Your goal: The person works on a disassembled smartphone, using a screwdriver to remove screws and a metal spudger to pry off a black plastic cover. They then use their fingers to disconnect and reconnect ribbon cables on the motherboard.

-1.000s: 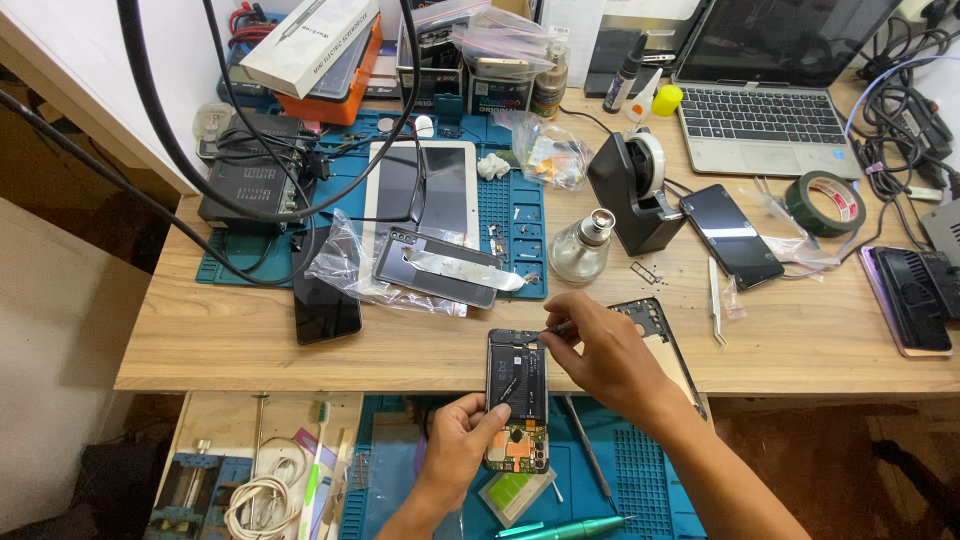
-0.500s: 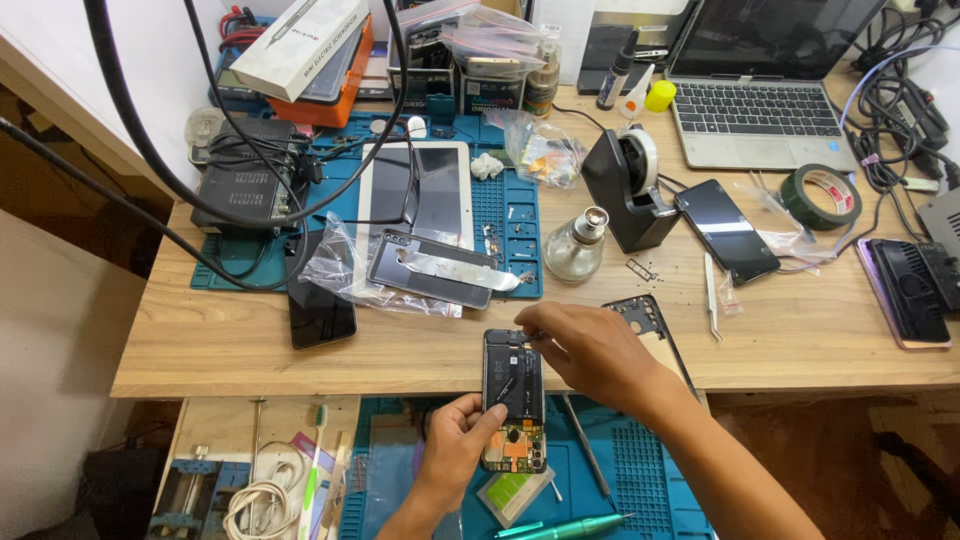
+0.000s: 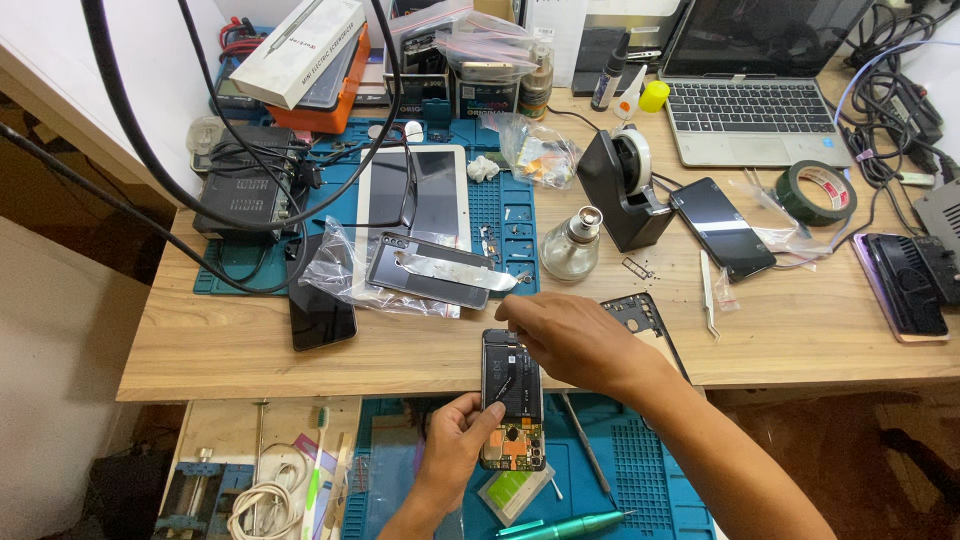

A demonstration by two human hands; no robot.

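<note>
Phone opened, at counter front edge; left hand fingers clamped on it; right hand has shifted onto top end, fingers pinched together.

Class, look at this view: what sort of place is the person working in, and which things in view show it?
Probably a phone repair bench. The left hand holds an opened black smartphone with its circuit board bared, the right hand works at its top, a blue gridded repair mat lies beneath, and a teal pen-shaped screwdriver waits nearby.

**Packages and screens on the bench**

White oblong box lies rear left on orange case. Clear bags stand rear centre. Dark laptop screen stands rear right. White-framed tablet rests on blue mat.
</note>
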